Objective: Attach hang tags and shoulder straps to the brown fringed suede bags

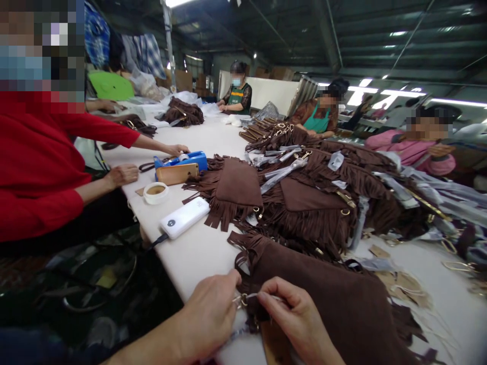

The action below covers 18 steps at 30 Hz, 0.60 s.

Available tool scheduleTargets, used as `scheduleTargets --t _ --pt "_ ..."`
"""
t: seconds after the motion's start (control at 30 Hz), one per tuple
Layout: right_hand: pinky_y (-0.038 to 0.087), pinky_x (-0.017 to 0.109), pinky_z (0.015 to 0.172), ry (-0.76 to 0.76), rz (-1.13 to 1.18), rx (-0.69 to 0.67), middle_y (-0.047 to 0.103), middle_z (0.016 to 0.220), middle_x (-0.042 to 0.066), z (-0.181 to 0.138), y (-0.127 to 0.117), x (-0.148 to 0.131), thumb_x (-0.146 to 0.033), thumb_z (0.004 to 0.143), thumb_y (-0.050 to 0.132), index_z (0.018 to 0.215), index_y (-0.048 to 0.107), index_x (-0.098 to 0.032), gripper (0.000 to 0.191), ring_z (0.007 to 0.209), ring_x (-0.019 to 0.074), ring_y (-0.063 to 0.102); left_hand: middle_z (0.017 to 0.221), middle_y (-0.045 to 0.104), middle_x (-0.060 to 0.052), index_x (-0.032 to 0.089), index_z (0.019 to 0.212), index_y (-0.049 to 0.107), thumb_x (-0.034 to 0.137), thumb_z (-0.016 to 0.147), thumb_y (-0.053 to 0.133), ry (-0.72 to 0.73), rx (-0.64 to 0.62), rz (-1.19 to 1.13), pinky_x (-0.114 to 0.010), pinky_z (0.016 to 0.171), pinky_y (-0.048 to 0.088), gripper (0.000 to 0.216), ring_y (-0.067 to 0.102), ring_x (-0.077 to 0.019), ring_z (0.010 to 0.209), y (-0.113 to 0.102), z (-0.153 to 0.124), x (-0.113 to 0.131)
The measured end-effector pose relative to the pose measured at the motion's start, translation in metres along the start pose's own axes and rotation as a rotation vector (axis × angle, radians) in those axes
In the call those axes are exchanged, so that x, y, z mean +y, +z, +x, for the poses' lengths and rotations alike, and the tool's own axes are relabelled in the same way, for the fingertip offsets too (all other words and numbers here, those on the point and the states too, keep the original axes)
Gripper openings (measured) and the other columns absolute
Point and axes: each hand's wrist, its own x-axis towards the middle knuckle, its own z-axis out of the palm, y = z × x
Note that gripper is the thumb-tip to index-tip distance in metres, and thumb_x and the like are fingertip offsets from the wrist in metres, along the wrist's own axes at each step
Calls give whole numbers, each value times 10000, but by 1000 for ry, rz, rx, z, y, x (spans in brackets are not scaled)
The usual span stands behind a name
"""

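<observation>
A dark brown fringed bag (319, 284) lies on the table right in front of me, its flat side up. At its left end, a small gold-coloured metal ring (244, 300) shows between my hands. My left hand (213, 309) is closed just left of the ring; its fingertips hide what they grip. From the other side, my right hand (297, 317) pinches a thin white string (252, 295) that runs to the ring. Under my right hand is a flat tan piece (274, 342), partly covered.
Several fringed bags (239, 185) with plastic-wrapped straps pile up beyond. A white power bank (185, 218), a tape roll (155, 193), a phone (177, 174) and a blue tape dispenser (198, 160) lie near the table's left edge. A red-sleeved person reaches in there; others sit across.
</observation>
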Motion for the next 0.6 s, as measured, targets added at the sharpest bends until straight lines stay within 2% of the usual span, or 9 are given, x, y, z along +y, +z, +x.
scheduleTargets --t 0.13,0.3,0.4,0.6 --pt "344 212 497 -12 5 48 498 554 -19 -1 1 0 -455 794 627 614 624 -161 345 540 120 417 753 672 -29 183 771 630 106 761 463 2 -66 -139 -266 616 426 184 622 -195 725 -8 4 0" --pt "304 213 481 17 15 -24 464 539 -27 -2 0 -2 -443 784 616 604 615 -160 336 522 111 385 582 491 51 172 832 613 321 759 514 -170 -238 -466 -210 369 350 193 463 -119 413 -8 11 -3" --pt "296 210 481 10 1 -45 464 539 -30 -2 -1 -5 -404 787 601 603 615 -161 306 522 106 376 573 450 69 169 832 582 373 735 534 -186 -224 -580 -190 337 336 231 398 -87 378 -5 11 -6" --pt "270 210 464 -11 -33 -38 435 516 -45 -1 0 -3 -364 775 600 583 610 -168 274 498 95 341 567 453 77 170 838 581 396 733 539 -189 -203 -607 -175 327 328 254 413 -80 369 -3 10 -7"
